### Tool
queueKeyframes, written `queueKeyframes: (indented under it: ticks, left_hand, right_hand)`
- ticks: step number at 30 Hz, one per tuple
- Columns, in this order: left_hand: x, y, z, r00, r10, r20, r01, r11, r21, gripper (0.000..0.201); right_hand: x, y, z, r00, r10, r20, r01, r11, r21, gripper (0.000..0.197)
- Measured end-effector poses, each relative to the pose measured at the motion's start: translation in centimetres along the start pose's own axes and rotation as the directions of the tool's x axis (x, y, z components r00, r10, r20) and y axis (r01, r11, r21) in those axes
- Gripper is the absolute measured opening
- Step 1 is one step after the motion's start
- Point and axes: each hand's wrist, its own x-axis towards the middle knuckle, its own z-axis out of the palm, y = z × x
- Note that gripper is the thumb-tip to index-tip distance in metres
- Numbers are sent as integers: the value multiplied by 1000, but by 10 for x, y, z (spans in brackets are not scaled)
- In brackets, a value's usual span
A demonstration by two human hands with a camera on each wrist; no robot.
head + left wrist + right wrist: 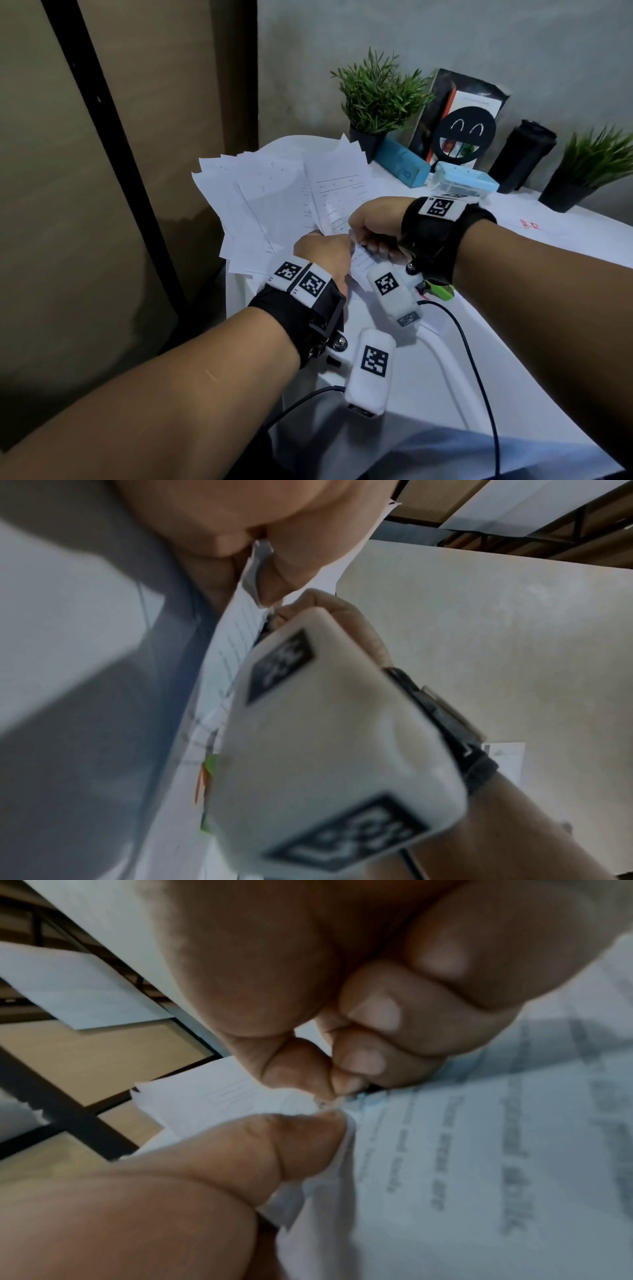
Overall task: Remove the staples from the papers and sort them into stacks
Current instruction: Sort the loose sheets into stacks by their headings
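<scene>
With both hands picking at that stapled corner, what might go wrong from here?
The corner already looks frayed, so bare-finger pulling by the right hand and left hand may tear it further. The loose papers overhang the table edge and might slide off.

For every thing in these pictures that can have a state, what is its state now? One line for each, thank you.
Left hand: pinches the corner of the stapled white printed papers.
Right hand: fingertips pinch at the same corner.
Stapled white printed papers: lifted, corner torn and crumpled.
Loose white sheets: spread untidily, overlapping, over the table edge.
Clear plastic box with light blue lid: closed.
Black cylindrical tumbler: upright.
</scene>
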Motion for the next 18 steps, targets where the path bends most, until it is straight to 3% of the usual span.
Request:
queueKeyframes:
  ticks: [7, 11, 15, 18]
  left_hand:
    - [3, -1, 3, 1000, -5, 0, 5, 1000, 17, 27]
    - [3, -1, 3, 1000, -23, -3, 23, 1000, -19, 24]
    - [5, -2, 3, 999, -34, -14, 33, 999, -17, 23]
    - [9, -3, 2, 999, -39, -7, 40, 999, 19, 27]
  right_hand:
    - [0, 6, 1, 1000, 0, -17, 1, 998, 65, 21]
    - [2, 5, 2, 985, -101, -138, 107, 994, 35, 25]
    - [2, 5, 4, 976, -152, -154, 143, 987, -70, 14]
    - [1, 6, -5, 975, -148, -168, 170, 978, 122, 13]
